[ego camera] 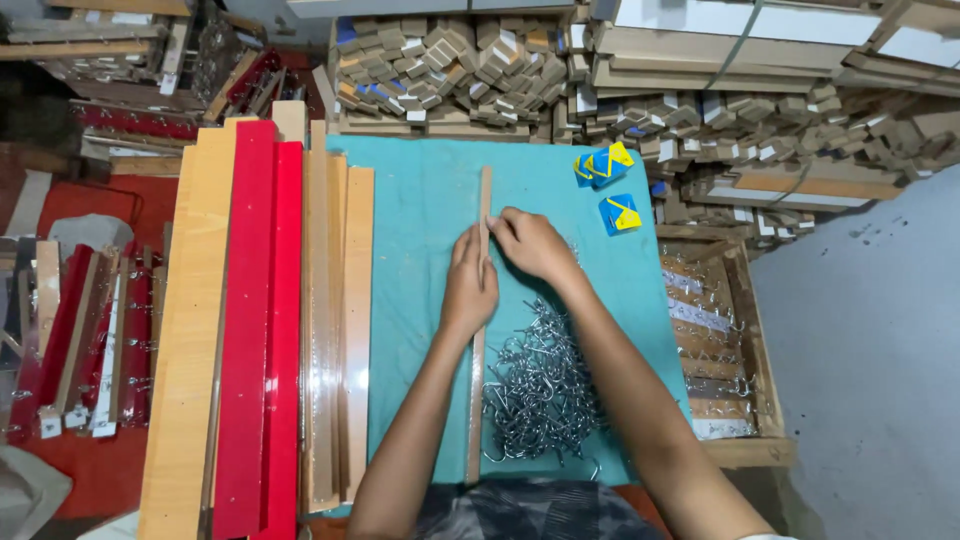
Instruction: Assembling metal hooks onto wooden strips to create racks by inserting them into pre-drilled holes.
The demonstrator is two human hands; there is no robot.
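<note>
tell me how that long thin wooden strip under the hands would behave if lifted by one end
The wooden strip is long and very slender, so it would probably flex and sag. It looks light, likely easy to lift. It lies flat on the teal cloth, so it should slide, not roll, though the metal hooks beside it might snag.

Workshop, stacked wood strips (330, 300), metal hooks (540, 385)

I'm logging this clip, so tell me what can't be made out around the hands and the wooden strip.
Head view only:
- Wooden strip: middle hidden under left hand.
- Right hand: fingertips at strip; anything pinched is hidden.
- Metal hooks: tangled, count unclear.
- Blue-yellow packets: too small to identify.
</note>
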